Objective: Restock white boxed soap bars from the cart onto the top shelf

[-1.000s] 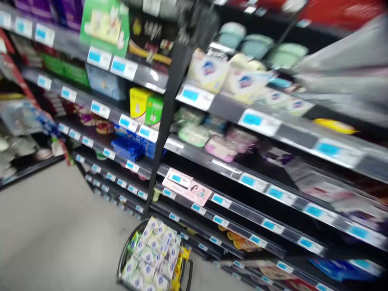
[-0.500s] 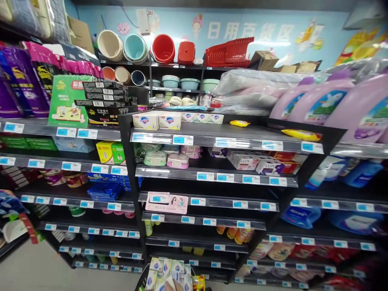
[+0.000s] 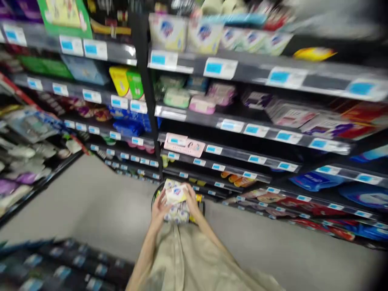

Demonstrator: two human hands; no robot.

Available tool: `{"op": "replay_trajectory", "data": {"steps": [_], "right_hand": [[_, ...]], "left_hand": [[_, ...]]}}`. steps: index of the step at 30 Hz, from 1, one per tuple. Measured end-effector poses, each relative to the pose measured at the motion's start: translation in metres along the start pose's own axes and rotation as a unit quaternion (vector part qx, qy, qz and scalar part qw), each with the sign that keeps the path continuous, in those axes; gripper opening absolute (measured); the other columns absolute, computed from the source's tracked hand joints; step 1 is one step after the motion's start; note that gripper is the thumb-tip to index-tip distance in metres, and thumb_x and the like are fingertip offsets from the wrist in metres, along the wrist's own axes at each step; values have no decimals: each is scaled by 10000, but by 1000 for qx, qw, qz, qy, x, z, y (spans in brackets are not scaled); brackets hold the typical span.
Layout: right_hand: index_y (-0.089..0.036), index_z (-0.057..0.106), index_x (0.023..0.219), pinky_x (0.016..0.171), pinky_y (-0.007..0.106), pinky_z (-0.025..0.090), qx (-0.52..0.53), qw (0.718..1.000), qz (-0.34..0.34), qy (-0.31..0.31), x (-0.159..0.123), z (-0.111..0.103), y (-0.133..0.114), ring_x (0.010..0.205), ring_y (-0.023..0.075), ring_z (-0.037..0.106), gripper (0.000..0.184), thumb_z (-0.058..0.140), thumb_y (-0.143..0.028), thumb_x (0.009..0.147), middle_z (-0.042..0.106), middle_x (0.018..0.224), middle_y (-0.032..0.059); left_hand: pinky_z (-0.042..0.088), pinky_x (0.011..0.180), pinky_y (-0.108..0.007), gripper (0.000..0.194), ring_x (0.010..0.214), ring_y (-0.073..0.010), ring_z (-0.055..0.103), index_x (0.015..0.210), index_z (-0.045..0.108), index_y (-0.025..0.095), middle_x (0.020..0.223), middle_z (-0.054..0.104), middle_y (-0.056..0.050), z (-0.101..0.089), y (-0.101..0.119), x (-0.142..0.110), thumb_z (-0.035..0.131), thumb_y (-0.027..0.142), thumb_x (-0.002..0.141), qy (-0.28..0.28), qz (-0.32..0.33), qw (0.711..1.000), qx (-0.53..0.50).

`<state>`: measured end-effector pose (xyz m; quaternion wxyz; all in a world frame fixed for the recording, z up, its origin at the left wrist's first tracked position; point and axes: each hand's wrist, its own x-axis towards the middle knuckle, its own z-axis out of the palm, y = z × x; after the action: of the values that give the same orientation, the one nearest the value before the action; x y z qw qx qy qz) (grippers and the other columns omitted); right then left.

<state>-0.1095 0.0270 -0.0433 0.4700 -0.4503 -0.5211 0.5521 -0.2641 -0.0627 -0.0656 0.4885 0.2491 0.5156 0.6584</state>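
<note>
Between my two hands is a white and yellow soap box [image 3: 176,194] with a blue and red emblem. The fingers of my left hand [image 3: 159,208] are closed on its left end. At its right end my right hand [image 3: 190,197] grips it. Right below stands a dark basket [image 3: 154,199], filled with several similar soap boxes [image 3: 181,215] and something yellow along its right side. My hands and the held box hide part of the basket's contents.
Ahead rises a black shelf unit with more soap boxes [image 3: 184,34] on its upper shelf and pastel soap cases [image 3: 202,104] below. Another stocked shelf [image 3: 27,173] runs along the left. Grey floor [image 3: 103,202] lies around the basket.
The view swung up to the shelves, then down again to the basket. Both hands are now in sight with a soap box held above the basket; a second ago no hands showed.
</note>
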Motion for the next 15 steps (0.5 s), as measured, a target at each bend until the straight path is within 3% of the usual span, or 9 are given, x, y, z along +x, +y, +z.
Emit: {"op": "replay_trajectory", "data": {"steps": [4, 9, 12, 15], "right_hand": [[-238, 754, 1121, 828, 341, 622, -9, 999, 30, -7, 0, 6, -6, 1007, 260, 735, 515, 707, -684, 867, 791, 1136, 64], [-245, 720, 1265, 644, 299, 596, 46, 997, 58, -11, -3, 0, -4, 811, 213, 743, 550, 736, -641, 884, 803, 1074, 57], [-234, 753, 1189, 561, 292, 563, 70, 995, 71, -14, -1, -10, -12, 691, 197, 733, 503, 777, -614, 860, 816, 982, 56], [-231, 781, 1085, 582, 306, 572, 74, 994, 70, -29, 0, -18, -19, 656, 188, 733, 423, 815, -572, 839, 834, 988, 65]], "left_hand": [[576, 1109, -487, 904, 1394, -388, 627, 1365, 660, 233, 1518, 637, -203, -9, 19, 8, 1062, 432, 580, -33, 48, 998, -9], [645, 888, -395, 834, 1234, -317, 709, 1372, 602, 260, 1524, 638, -196, -19, 27, 18, 1034, 404, 674, -105, 80, 991, 7], [624, 959, -412, 795, 1275, -322, 696, 1360, 601, 255, 1529, 636, -197, -18, 36, 22, 1021, 419, 705, -104, 112, 988, 11], [580, 1056, -433, 773, 1328, -329, 676, 1343, 612, 257, 1527, 642, -193, -18, 41, 25, 1024, 407, 707, -83, 140, 987, -1]]}}
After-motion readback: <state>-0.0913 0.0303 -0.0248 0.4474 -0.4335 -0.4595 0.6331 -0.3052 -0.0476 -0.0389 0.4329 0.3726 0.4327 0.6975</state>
